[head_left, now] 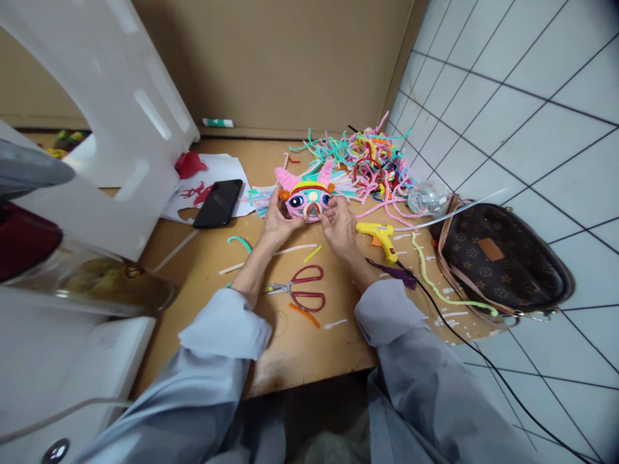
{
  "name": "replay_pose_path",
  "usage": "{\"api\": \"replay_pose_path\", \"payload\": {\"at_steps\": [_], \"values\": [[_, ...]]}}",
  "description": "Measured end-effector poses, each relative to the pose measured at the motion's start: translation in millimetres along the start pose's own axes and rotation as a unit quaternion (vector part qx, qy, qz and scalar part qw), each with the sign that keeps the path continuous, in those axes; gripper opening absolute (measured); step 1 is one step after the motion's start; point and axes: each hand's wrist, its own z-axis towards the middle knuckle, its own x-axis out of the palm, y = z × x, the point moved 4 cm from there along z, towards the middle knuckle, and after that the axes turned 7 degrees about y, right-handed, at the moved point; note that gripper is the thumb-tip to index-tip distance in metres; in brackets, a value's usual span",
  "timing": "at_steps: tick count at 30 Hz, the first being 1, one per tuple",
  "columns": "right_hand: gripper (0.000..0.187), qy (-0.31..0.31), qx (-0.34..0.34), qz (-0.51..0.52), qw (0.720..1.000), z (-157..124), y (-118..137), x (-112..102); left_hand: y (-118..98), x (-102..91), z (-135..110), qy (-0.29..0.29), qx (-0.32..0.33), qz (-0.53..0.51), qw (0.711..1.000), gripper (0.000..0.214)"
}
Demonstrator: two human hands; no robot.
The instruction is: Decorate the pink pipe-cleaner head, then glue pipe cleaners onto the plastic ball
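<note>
Between my two hands is a pipe-cleaner animal head, with pink ears, dark round eyes, a red and yellow band and orange tufts at the sides. My left hand closes on its left side, the thumb reaching under the mouth. On the other side my right hand pinches its lower right edge near the mouth; the fingertips partly cover that spot. Nearer to me on the table lie red-handled scissors, blades pointing left. Just right of my right hand rests a yellow hot glue gun with a clear glue stick in its back.
Loose pipe cleaners heap at the back right. A black phone lies on white paper at left. On the right sit a brown patterned bag and the gun's black cord. A white plastic partition and a bottle stand left.
</note>
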Motion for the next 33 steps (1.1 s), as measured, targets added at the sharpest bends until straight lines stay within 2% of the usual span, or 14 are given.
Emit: {"api": "replay_pose_path", "payload": {"at_steps": [8, 14, 20, 29, 33], "values": [[0.025, 0.006, -0.047, -0.058, 0.997, -4.7, 15.5, -4.4, -4.6, 1.8, 1.0, 0.011, 0.017, 0.002, 1.0, 0.12], [0.021, 0.018, -0.033, -0.075, 0.996, -5.5, 17.1, -6.0, -5.9, 4.2, 0.8, 0.023, 0.014, 0.011, 1.0, 0.12], [0.022, 0.043, -0.015, -0.101, 0.994, -4.8, 17.7, -5.0, -7.1, 3.9, 0.5, 0.009, 0.012, 0.007, 1.0, 0.119], [0.039, 0.027, 0.011, -0.155, 0.988, -8.2, 24.4, -7.5, -11.2, 4.1, -0.1, 0.014, -0.002, 0.022, 1.0, 0.119], [0.038, 0.0, -0.025, -0.157, 0.987, -8.0, 27.6, -10.6, -11.3, 5.4, 0.3, 0.012, 0.005, 0.007, 1.0, 0.121]]}}
